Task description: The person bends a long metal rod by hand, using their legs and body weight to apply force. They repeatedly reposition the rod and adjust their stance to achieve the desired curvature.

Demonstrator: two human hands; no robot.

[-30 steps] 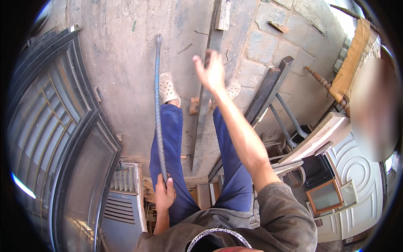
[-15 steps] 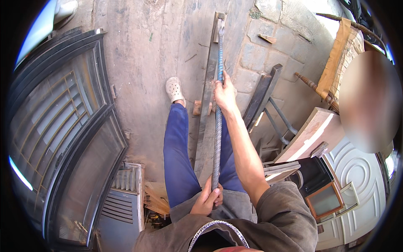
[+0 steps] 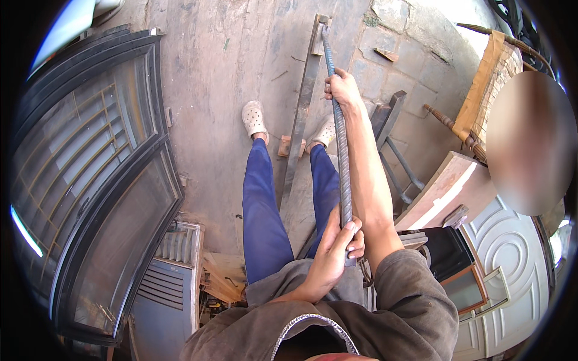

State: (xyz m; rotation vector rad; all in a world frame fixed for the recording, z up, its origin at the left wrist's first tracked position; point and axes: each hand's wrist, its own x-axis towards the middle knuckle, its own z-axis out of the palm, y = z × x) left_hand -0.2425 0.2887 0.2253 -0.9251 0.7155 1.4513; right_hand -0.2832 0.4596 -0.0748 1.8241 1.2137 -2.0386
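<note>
The ribbed pry bar has its tip over the far right corner of the dark beam. The left hand grasps its near end; the right hand encircles the upper shaft. Probably heavy, rigid, slip-resistant: hold at both points.

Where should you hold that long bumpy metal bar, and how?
Best from the near side, probably. The ribbed bar is long and slim, its far tip by the wooden block, so wrap the left hand around its near end, the right hand further up.
</note>
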